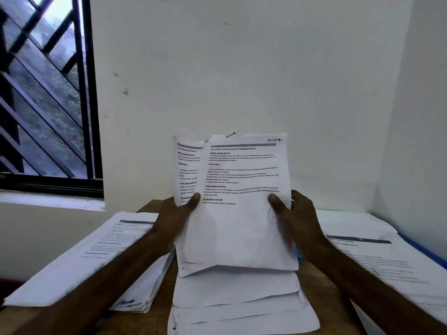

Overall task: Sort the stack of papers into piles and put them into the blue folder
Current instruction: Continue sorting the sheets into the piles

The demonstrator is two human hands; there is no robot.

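Both hands hold a sheaf of papers (242,226) upright above a wooden table (151,207), its printed faces turned to the camera. The left hand (174,218) grips the sheaf's left edge, thumb pressed flat on the front and the fingers hidden behind. The right hand (297,218) grips the right edge the same way, thumb on the front sheet and fingers curled round the back. The front sheet is pulled slightly to the right, so a strip of the page behind it shows along the sheaf's left side. Both pages carry headings in bold (the small print is too blurred to read), and each has a handwritten mark at its top right corner.

Directly below the sheaf, on the table, lies a middle pile (242,303) of loose sheets, fanned out with curled, uneven edges. To the left of the sheaf sits a thick left pile (96,250), printed side up, partly crossed by the left forearm. To the right of the sheaf lies a right pile (387,262), also face up — it rests on the blue folder (418,247), of which only a blue edge shows beyond the paper.

Behind the sheaf rises a pale wall (242,68) with a few small marks. Up and to the left of the sheaf is a dark-framed window (43,93) with a diagonal grille.
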